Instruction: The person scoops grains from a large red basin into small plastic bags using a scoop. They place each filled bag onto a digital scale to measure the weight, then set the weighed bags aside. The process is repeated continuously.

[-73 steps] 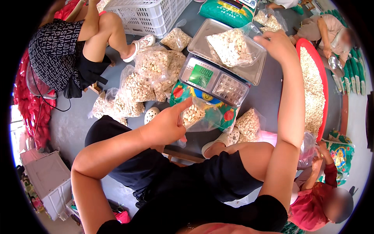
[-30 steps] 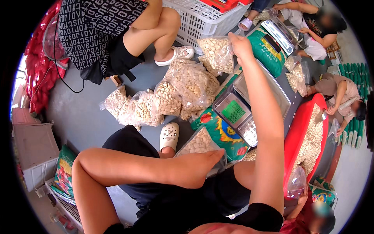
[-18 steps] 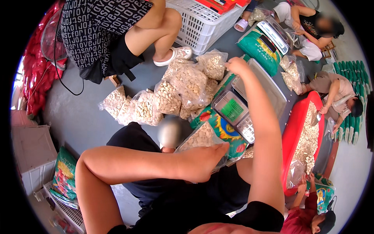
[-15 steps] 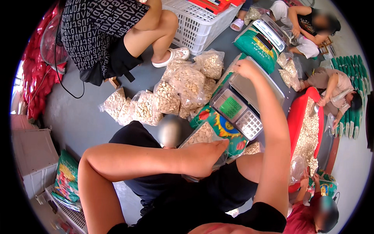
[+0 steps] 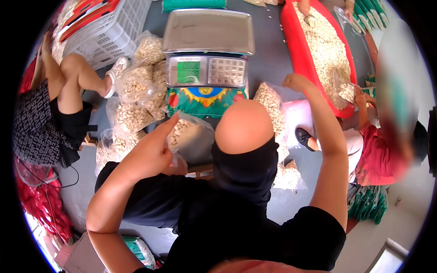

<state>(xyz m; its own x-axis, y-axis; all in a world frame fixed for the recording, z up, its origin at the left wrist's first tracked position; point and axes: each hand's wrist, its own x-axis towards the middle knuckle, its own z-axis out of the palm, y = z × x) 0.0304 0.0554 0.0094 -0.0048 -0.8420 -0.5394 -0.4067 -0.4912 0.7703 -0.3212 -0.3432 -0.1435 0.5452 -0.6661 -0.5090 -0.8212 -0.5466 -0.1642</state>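
Note:
My left hand (image 5: 157,148) grips a clear plastic bag (image 5: 189,136) of pale flat kernels in front of my knee. My right hand (image 5: 293,82) is raised, fingers loosely bent and apparently holding nothing, above a tall bag of kernels (image 5: 266,104) beside the red tub (image 5: 291,32). Between and beyond my hands, a digital scale (image 5: 227,70) with a lit green display and a bare steel pan (image 5: 207,32) rests on a green printed sack (image 5: 200,102). A pile of several filled bags (image 5: 136,82) lies left of the scale.
A white plastic crate (image 5: 104,32) stands at back left. A seated person (image 5: 36,127) is at left, and a person in red (image 5: 373,159) at right, with hands near the tub. Another person's hand (image 5: 305,7) is in the tub. Red sacks (image 5: 41,209) are at lower left.
My right hand lifted the bag off the scale, released it on the left pile, then moved right toward the tub. My view has turned, and my left hand still holds its bag.

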